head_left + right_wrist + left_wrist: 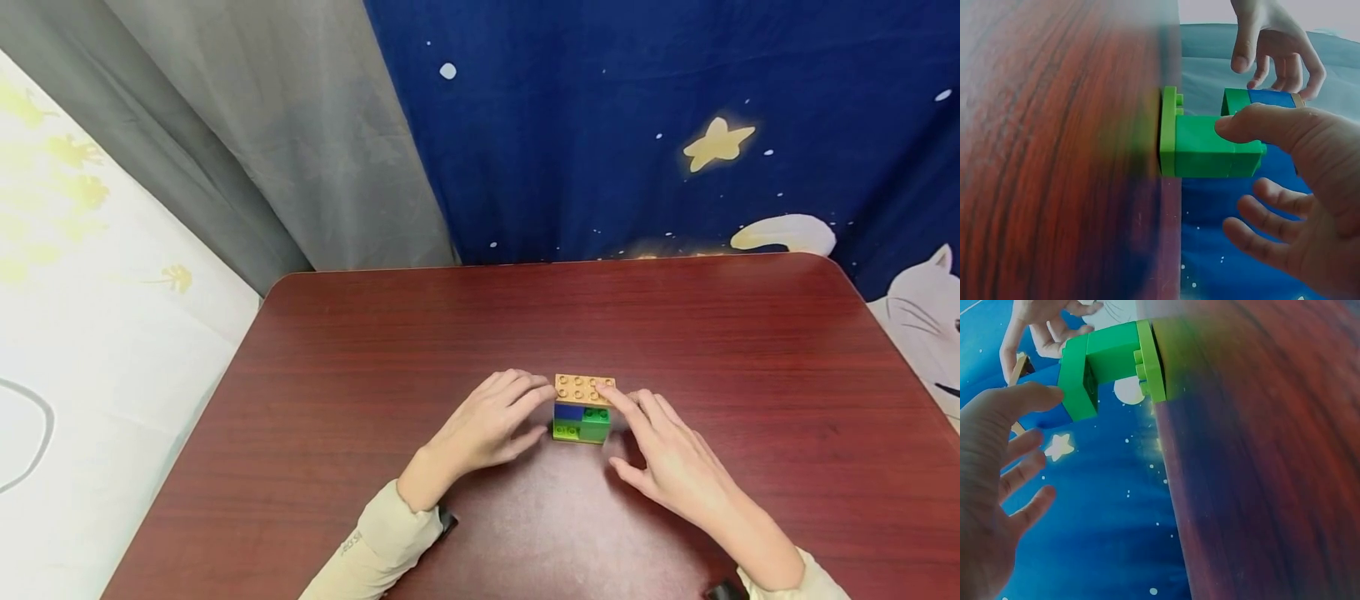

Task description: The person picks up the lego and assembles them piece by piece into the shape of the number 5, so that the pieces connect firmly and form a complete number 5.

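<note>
A small stack of toy building bricks stands upright on the table. On top lies a tan studded plate, above a blue brick at the left. Green bricks sit lower, on a lime-green base plate. From the left, my left hand reaches to the tan plate, its index fingertip right at the left edge. My right hand has its index fingertip on the plate's right end, with the thumb apart from the stack in the head view. Neither hand curls round the bricks.
The dark red wooden table has rounded far corners. Behind it hang a blue curtain with stars and a grey curtain. White patterned fabric is at the left.
</note>
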The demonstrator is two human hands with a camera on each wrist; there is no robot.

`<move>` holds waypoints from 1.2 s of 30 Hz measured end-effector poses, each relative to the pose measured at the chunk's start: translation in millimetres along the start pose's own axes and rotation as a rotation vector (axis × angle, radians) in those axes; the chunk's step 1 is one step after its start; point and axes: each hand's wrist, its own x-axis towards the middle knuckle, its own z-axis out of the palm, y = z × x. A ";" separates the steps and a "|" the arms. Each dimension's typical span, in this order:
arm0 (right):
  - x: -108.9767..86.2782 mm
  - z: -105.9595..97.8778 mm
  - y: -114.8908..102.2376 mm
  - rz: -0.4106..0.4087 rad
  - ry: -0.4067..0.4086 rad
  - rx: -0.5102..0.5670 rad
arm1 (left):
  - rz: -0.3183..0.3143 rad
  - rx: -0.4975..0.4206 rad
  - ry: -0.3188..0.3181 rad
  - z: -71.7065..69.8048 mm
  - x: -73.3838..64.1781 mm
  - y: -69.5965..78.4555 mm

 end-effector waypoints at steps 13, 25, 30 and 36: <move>7.8 13.4 9.4 -0.002 -0.006 -0.033 | -0.150 -0.042 -0.188 5.8 1.4 -2.4; 21.4 23.0 11.7 0.064 0.031 -0.096 | -0.119 0.049 -0.144 13.0 6.2 -5.6; 27.4 26.1 13.8 0.111 0.008 -0.060 | -0.145 0.028 -0.166 18.4 8.2 -8.7; 31.6 29.2 19.8 0.145 -0.015 -0.003 | -0.186 0.002 -0.208 25.2 14.8 -13.5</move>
